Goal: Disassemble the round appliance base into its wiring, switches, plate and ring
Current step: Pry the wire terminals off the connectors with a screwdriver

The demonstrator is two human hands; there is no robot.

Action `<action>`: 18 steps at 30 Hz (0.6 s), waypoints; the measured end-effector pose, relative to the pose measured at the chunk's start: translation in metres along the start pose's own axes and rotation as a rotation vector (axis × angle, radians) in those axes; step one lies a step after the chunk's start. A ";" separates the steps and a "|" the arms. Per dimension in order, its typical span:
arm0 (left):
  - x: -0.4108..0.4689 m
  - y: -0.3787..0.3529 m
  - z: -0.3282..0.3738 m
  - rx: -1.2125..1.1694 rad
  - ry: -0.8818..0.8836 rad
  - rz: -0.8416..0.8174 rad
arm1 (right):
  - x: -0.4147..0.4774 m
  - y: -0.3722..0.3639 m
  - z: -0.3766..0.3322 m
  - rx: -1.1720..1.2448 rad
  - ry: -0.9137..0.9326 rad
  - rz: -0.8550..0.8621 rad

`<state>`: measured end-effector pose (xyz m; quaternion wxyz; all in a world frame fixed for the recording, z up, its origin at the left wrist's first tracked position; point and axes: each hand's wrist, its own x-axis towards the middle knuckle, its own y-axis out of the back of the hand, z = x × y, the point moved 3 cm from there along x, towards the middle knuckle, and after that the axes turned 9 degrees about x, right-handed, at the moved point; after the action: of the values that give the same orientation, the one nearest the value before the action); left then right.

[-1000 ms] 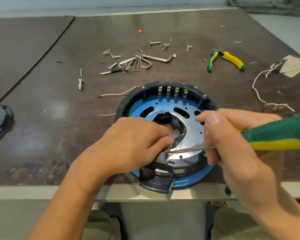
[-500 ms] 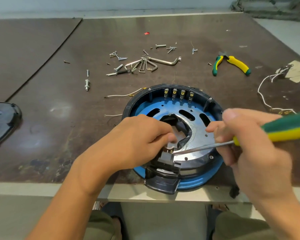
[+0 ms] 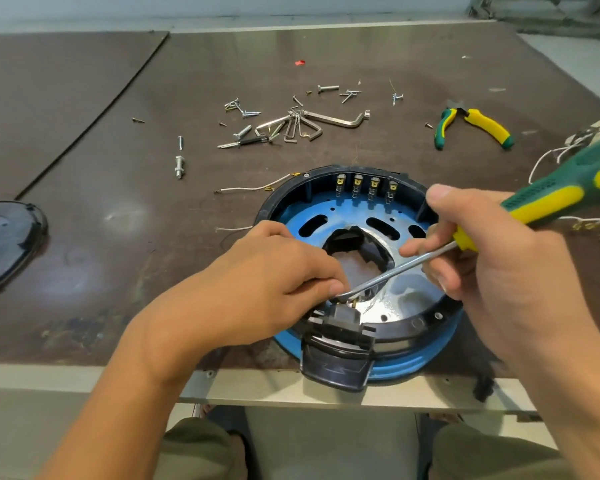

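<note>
The round base (image 3: 413,362) sits at the near edge of the table (image 3: 118,271), its black switch block (image 3: 340,320) facing you. Your left grip (image 3: 267,271) rests on the base, fingers curled just beside that block; whether they pinch anything cannot be told. Your right grip (image 3: 492,271) is closed round the green-and-yellow screwdriver (image 3: 551,199), whose tip meets your left fingertips above the shiny plate (image 3: 406,299). Farther back lie a loose wire (image 3: 250,189), hex keys (image 3: 326,121), scattered screws (image 3: 246,112) and pliers (image 3: 478,124).
</note>
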<state>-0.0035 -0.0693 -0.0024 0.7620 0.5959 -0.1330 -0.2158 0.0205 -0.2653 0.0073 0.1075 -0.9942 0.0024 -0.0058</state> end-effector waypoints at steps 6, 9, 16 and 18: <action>0.001 -0.001 0.000 -0.005 0.020 0.007 | 0.004 0.001 0.001 -0.007 -0.034 0.013; 0.001 -0.001 0.003 0.010 0.040 0.016 | 0.007 0.002 0.003 -0.005 -0.049 -0.007; 0.002 -0.003 0.003 0.004 0.090 0.010 | 0.014 -0.002 0.005 0.035 -0.078 -0.026; 0.003 -0.003 0.003 0.010 0.088 0.039 | 0.016 -0.002 0.007 0.043 -0.093 -0.014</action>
<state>-0.0031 -0.0740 -0.0044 0.7681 0.6061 -0.1117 -0.1738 0.0362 -0.2617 0.0015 0.1289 -0.9908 -0.0097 0.0395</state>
